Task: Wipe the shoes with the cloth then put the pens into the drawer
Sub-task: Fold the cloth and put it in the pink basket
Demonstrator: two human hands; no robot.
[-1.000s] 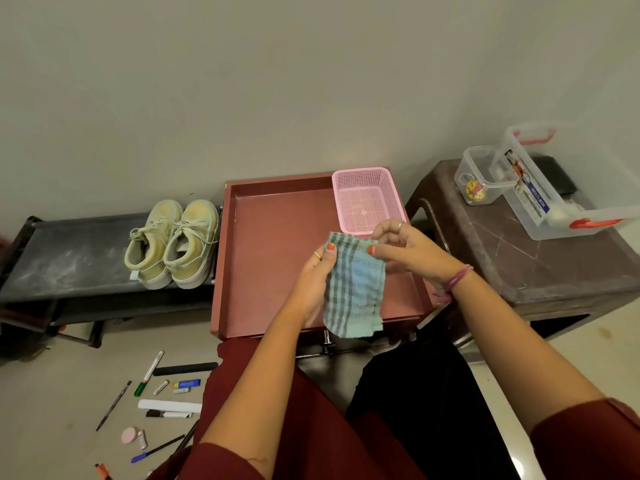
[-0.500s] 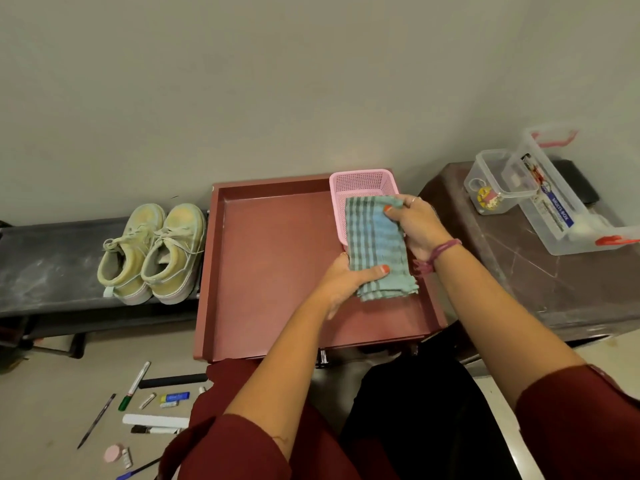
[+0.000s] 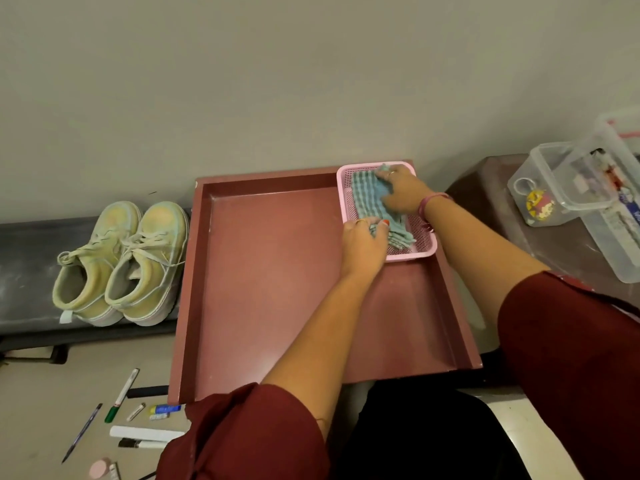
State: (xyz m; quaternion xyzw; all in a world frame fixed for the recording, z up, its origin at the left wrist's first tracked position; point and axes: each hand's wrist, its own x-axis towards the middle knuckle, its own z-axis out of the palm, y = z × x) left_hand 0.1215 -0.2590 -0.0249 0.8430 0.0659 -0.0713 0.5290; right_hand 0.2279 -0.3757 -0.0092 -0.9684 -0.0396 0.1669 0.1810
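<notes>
The drawer [image 3: 270, 278], a shallow reddish-brown tray pulled out toward the person, is the landmark here. In its far right corner sits a pink basket [image 3: 420, 249], and the folded blue-green checked cloth [image 3: 367, 199] lies inside that basket, its near end fanning out over the mesh floor.

The right hand [image 3: 401, 195] lies on top of the cloth at the basket's far end, palm down, fingers bent over the fabric and pressing it; whether they actually pinch it cannot be told. The left hand [image 3: 363, 242] is at the basket's near left edge, its fingers curled onto the cloth's near end, thumb tip showing against the fabric.

Left of the drawer, the pair of pale yellow-green shoes [image 3: 121, 263] stands side by side on a dark low shelf [image 3: 24, 258], heels toward the person, just beside the drawer's left wall.

On the floor off the drawer's near left corner lie the pens [image 3: 121, 396] and markers, scattered, well apart from the hands.

Right of the drawer, a dark brown worktop [image 3: 491, 209] carries clear plastic boxes [image 3: 568, 188].
</notes>
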